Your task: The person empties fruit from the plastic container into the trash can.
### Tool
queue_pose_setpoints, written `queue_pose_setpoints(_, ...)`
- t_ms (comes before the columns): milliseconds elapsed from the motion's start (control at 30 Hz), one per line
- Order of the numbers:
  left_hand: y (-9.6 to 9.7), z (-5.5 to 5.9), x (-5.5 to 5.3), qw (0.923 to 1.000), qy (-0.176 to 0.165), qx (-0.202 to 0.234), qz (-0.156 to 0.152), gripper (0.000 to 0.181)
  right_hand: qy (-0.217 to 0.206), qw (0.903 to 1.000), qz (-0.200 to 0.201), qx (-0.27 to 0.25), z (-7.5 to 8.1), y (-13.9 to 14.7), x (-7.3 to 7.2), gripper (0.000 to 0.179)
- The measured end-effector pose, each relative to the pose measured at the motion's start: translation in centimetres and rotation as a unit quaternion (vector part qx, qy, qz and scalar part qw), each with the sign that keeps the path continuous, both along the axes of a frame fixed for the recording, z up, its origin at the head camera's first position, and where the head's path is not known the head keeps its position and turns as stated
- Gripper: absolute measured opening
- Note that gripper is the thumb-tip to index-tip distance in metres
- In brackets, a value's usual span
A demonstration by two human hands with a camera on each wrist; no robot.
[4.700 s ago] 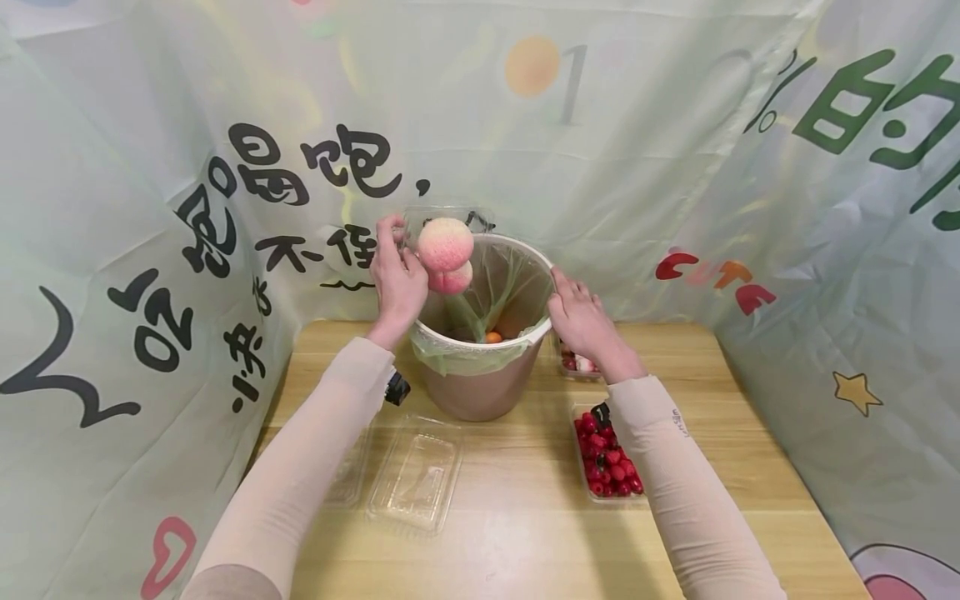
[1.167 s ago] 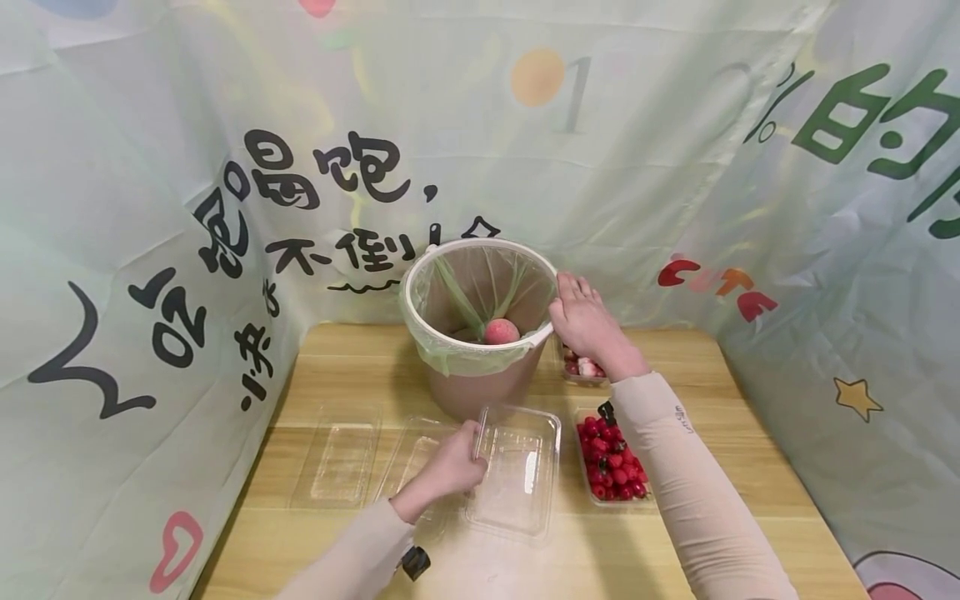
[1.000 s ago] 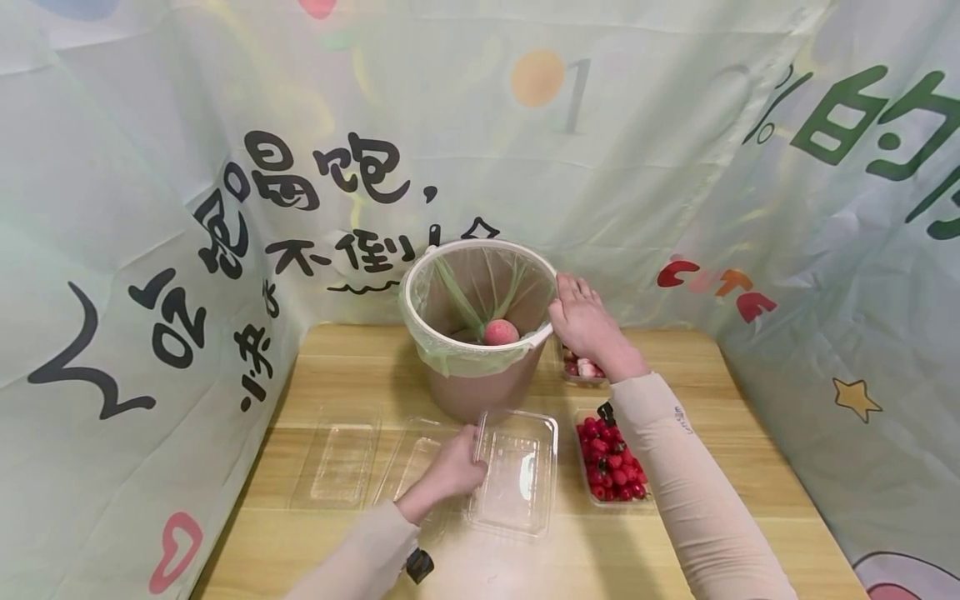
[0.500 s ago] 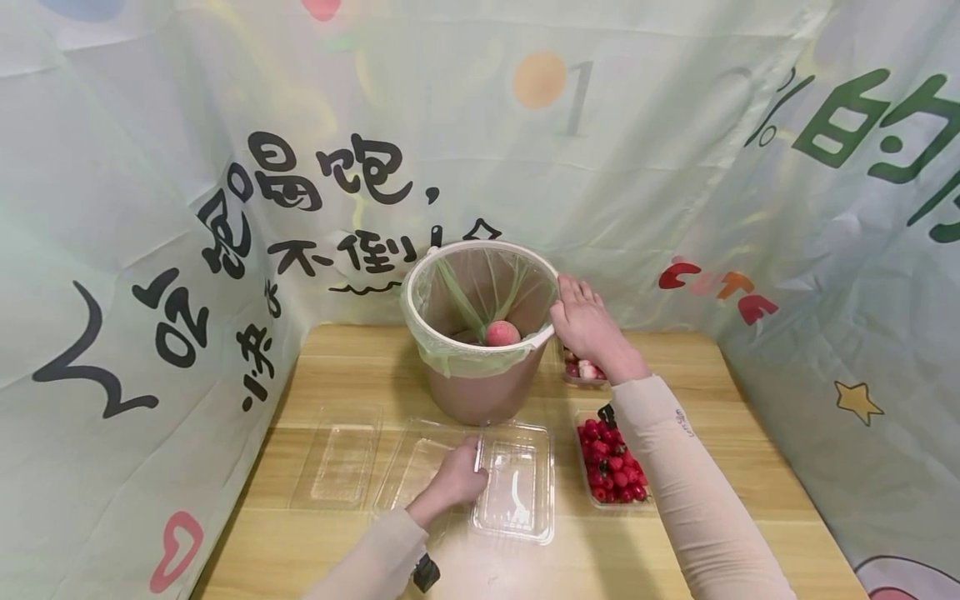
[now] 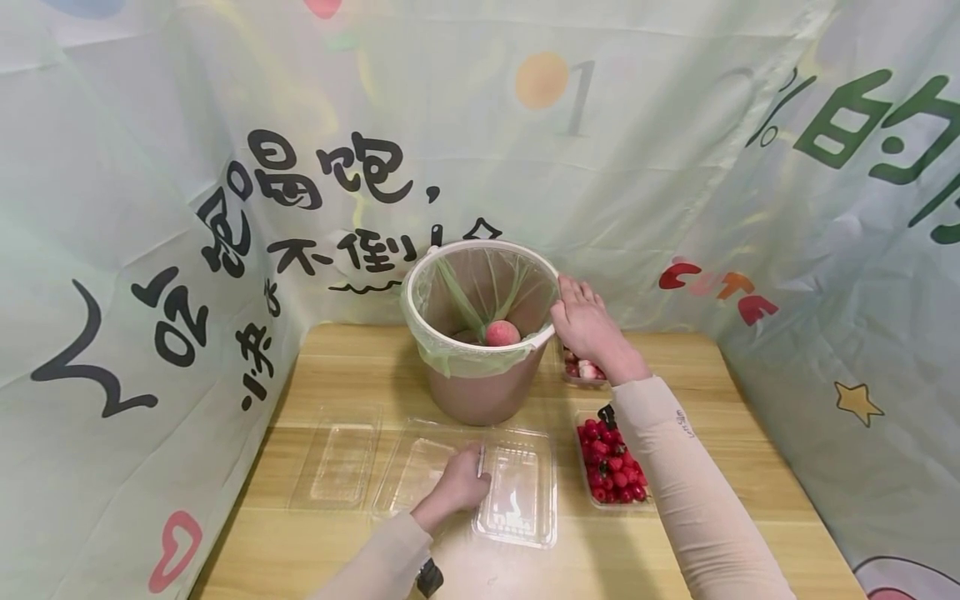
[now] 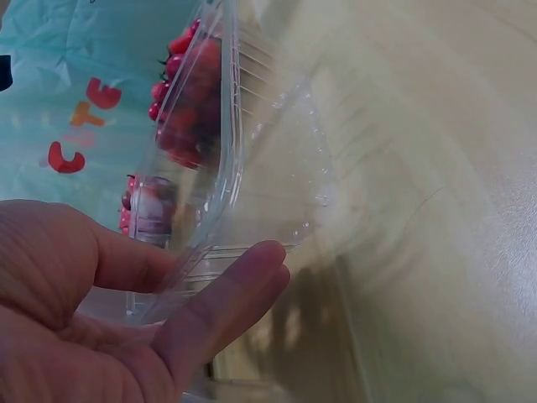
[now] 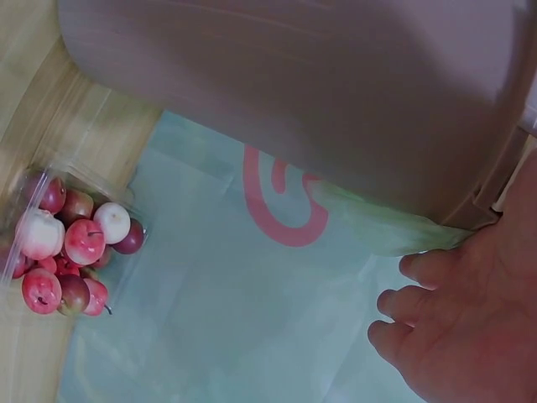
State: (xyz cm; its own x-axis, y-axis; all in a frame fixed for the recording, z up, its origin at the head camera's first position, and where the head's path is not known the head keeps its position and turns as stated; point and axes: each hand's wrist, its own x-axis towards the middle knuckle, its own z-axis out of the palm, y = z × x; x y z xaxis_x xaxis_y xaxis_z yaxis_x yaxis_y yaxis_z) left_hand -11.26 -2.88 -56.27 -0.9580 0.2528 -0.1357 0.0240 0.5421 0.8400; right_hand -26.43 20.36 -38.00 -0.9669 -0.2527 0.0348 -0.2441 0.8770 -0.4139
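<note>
In the head view my left hand [image 5: 459,482] holds a clear plastic container [image 5: 516,492] by its left edge, low over the table. The left wrist view shows the thumb and fingers pinching the rim of that container [image 6: 226,159], with nothing inside it. My right hand [image 5: 592,327] grips the right rim of a brownish bin [image 5: 480,392] lined with a pale green bag. A pink peach [image 5: 502,333] lies inside the bin; what lies deeper is hidden. From the right wrist, the fingers of the right hand [image 7: 470,311] lie along the bin's outer side by the rim.
Clear plastic containers [image 5: 341,458] stand on the wooden table [image 5: 345,358] left of the left hand. A box of red fruit [image 5: 611,462] sits at right, under the right forearm. Behind it is a box of small mixed fruit [image 7: 75,243]. Printed cloth walls enclose the table.
Earlier the left hand held a container with peaches over the bin. Now a peach lies in the bin, and that hand has brought a bare container down to the table. The right hand stays put.
</note>
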Motion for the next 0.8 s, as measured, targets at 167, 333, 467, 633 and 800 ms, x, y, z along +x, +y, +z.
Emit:
queue_pose_setpoints(167, 0.08, 0.02, 0.33, 0.9999, 0.005, -0.011, -0.008, 0.056, 0.001, 1.0, -0.001, -0.003, 0.04, 0.0, 0.1, 0.068)
queue_pose_setpoints(333, 0.34, -0.14, 0.4, 0.9998, -0.001, -0.019, -0.008, 0.059, 0.004, 1.0, -0.001, -0.005, 0.08, -0.02, 0.15, 0.067)
queue_pose_setpoints(467, 0.49, -0.32, 0.3, 0.9996, -0.004, -0.029, 0.0, 0.061, 0.005, 1.0, -0.001, -0.006, 0.03, -0.01, 0.12, 0.067)
queue_pose_setpoints(633, 0.5, -0.13, 0.56, 0.9996, -0.013, -0.025, 0.001, 0.064, 0.002, 1.0, 0.0, -0.007, 0.11, 0.0, 0.29, 0.067)
queue_pose_setpoints(800, 0.44, 0.36, 0.78, 0.9993, -0.029, -0.023, -0.002, 0.069, 0.005, 1.0, -0.001, -0.007, 0.06, 0.02, 0.31, 0.068)
